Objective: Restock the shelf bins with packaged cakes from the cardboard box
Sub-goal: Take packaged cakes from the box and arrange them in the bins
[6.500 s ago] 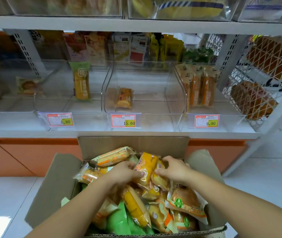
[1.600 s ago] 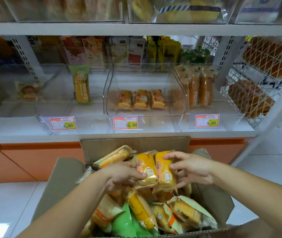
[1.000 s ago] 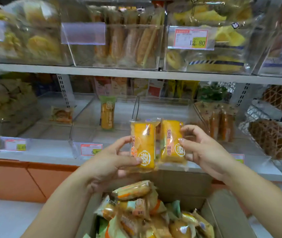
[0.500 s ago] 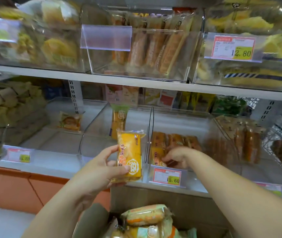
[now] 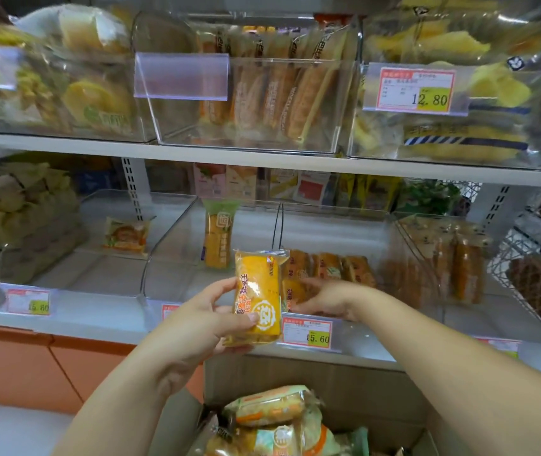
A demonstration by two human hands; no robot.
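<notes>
One yellow cake (image 5: 256,297) waits gripped in our left hand (image 5: 210,319); our right hand (image 5: 325,297), grip unclear, reaches into the bin (image 5: 335,232); we square rows first.

Yellow packaged cake (image 5: 257,297) upright before clear bin (image 5: 371,337); maybe four cakes (image 5: 328,268) rowed inside; cardboard box (image 5: 312,380) below, part full.

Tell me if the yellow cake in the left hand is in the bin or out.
Out. The left hand holds the cake upright in front of the bin's wall; the right hand reaches inside.
</notes>
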